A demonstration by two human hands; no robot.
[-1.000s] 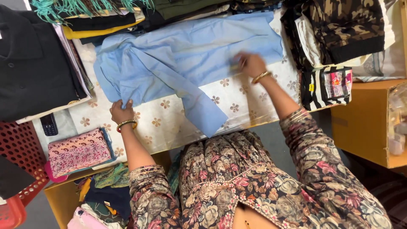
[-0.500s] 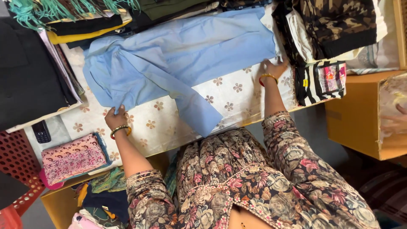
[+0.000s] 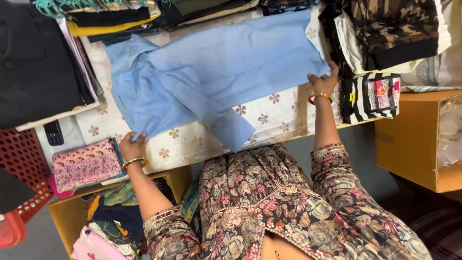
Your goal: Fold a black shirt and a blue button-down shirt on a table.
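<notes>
A light blue shirt (image 3: 226, 72) lies spread on a white cloth with a flower print (image 3: 269, 113), one sleeve (image 3: 226, 123) folded diagonally toward me. My left hand (image 3: 131, 146) pinches the shirt's near left corner by the shoulder. My right hand (image 3: 325, 82) grips the shirt's right hem edge at the far right. Both wrists wear gold bangles.
Folded clothes are stacked along the back and left, with a black shirt (image 3: 33, 67) at the left. A camouflage garment (image 3: 394, 29) and a striped piece (image 3: 368, 96) sit at right. A phone (image 3: 53, 132), pink pouch (image 3: 86, 166), red basket (image 3: 21, 173) and cardboard boxes (image 3: 414, 139) surround the table.
My right hand slid from the middle of the shirt out to its right hem and took hold. My left hand stayed at the left corner, gripping it.
</notes>
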